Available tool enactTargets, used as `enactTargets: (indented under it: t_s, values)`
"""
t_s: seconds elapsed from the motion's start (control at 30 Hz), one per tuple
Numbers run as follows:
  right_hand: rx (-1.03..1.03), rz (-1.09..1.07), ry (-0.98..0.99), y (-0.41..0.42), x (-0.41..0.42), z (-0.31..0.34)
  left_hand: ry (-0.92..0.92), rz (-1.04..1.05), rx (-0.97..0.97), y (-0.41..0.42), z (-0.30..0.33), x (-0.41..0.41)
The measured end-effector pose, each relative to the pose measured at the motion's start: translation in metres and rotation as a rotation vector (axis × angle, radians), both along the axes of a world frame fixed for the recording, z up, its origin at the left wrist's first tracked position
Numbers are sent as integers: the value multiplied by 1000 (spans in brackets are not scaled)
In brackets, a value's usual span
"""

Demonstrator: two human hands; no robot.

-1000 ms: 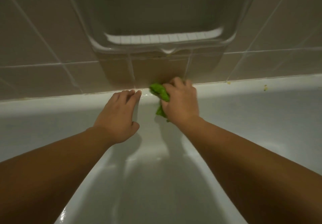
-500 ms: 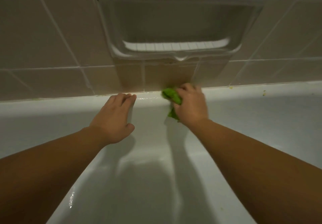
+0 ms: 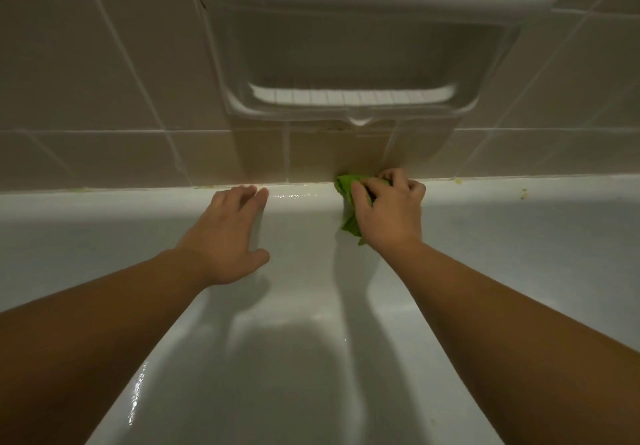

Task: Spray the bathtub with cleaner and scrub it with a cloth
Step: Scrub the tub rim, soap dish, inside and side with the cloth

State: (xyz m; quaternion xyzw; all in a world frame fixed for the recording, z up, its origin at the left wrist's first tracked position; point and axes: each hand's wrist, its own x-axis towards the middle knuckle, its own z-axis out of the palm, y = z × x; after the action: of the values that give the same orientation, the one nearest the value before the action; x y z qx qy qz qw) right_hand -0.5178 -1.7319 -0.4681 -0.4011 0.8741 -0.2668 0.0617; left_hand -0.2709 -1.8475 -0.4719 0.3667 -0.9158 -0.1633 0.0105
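Observation:
The white bathtub [image 3: 138, 209] fills the lower view, its far rim running along the tiled wall. My right hand [image 3: 389, 214] grips a bunched green cloth [image 3: 346, 186] and holds it against the far rim where the rim meets the tiles. Part of the cloth hangs down the inner wall under my palm. My left hand [image 3: 227, 233] lies flat on the inner wall, fingers straight and reaching onto the rim. A wet sheen shows on the rim between the hands. No spray bottle is in view.
A white recessed soap dish [image 3: 349, 98] with a bar across its top juts from the beige tiled wall [image 3: 86, 98] just above the hands. Small yellowish specks [image 3: 523, 194] sit on the rim to the right.
My right hand and the cloth have slid to the right along the rim. The view has tilted up, showing more of the soap dish. The left hand stays put.

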Motion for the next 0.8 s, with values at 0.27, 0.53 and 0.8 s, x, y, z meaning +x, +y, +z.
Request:
enactTargets:
  t_s: [0.27, 0.53, 0.8]
  values:
    - [28, 241, 167, -28, 46, -2, 7, -1, -10, -1, -4, 0]
    - [49, -102, 129, -22, 44, -15, -93, -79, -56, -19, 5, 31]
    - [52, 231, 278, -46, 79, -12, -1, 14, -12, -22, -1, 46]
